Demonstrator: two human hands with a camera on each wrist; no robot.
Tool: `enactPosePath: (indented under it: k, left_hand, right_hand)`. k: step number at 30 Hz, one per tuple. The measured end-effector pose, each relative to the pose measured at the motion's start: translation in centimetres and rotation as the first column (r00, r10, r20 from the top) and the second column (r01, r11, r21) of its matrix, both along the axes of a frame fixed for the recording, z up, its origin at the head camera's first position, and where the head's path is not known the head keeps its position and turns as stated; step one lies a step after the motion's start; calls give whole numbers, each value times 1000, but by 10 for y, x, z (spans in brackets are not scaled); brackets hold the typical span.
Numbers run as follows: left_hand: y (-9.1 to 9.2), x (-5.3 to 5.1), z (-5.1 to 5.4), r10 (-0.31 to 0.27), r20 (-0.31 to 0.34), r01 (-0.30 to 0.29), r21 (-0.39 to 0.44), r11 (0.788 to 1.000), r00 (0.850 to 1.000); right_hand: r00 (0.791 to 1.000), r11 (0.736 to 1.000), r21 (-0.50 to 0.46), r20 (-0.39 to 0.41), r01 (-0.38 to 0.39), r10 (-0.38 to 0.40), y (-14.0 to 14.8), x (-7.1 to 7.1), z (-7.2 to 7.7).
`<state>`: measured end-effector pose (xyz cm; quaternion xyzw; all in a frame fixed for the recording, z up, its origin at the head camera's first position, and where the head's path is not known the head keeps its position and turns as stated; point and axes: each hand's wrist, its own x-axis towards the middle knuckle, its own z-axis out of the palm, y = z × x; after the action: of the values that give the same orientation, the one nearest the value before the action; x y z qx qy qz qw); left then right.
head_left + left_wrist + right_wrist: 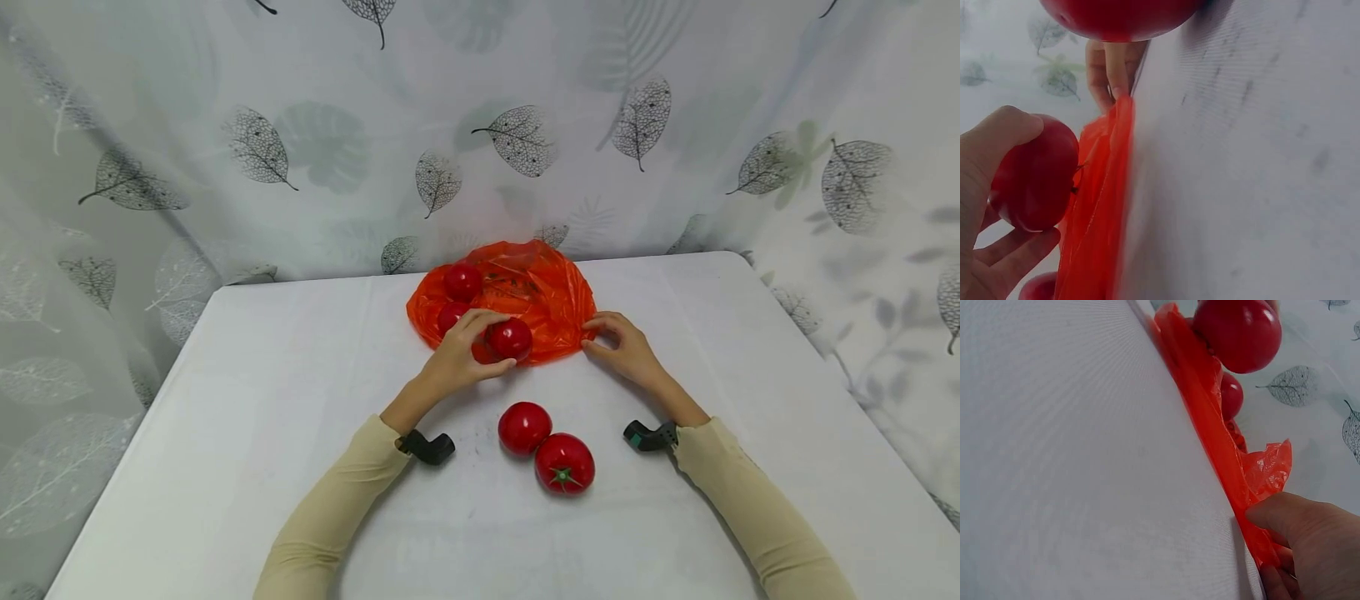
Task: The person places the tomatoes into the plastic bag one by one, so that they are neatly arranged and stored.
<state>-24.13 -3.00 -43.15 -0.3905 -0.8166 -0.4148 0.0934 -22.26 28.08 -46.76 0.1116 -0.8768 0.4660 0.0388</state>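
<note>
A red tomato (pixel 512 339) is gripped between the thumb and fingers of my left hand (pixel 467 350), above the front part of an orange-red plastic bag (pixel 551 304). In the left wrist view this tomato (pixel 1036 175) has its stem side turned toward the bag (pixel 1100 206). My right hand (pixel 621 348) pinches the bag's right edge, with thumb and fingers on the plastic (pixel 1266 472) in the right wrist view. Two more tomatoes, one at the back (pixel 462 282) and one partly behind my left hand (pixel 452 316), lie at the bag's left side.
Nearer me on the white table (pixel 262 433), two tomatoes sit touching: one (pixel 525 428) behind, another (pixel 564 464) with a green stem in front. A leaf-print curtain (pixel 322 150) hangs behind the table. Black wrist cameras (pixel 429 448) sit on both wrists.
</note>
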Motion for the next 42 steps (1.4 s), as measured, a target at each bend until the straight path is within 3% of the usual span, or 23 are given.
enactPosePath:
  k: [5,9,12,16,26,31,38,42]
  left_hand:
    - [5,-5,2,40,4,-40,-12,999,999]
    - [9,-9,4,98,33,-96,-52,994,995]
    - [13,-11,4,140,70,-134,-83,988,988]
    - [18,-14,4,191,111,-178,-116,977,975]
    - [31,-17,7,274,173,-244,-175,954,946]
    - [35,-17,3,290,198,-251,-200,947,936]
    - [40,-18,2,258,212,-212,-217,953,943]
    - [40,-18,3,259,230,-208,-226,952,938]
  right_hand:
    - [1000,1000,-6,0,2,-2,-1,1,1]
    - [1000,1000,-4,12,1,-1,-11,12,21]
    - [1000,1000,0,17,-1,2,-11,11,20]
    - [1000,1000,-1,8,-5,5,-2,1,0]
    - [1000,1000,-11,3,-5,5,-4,-1,1]
    - [1000,1000,-5,2,-10,10,-5,0,0]
    - [1000,1000,8,-9,7,-7,-2,2,1]
    - [1000,1000,3,-9,1,-1,-1,2,2]
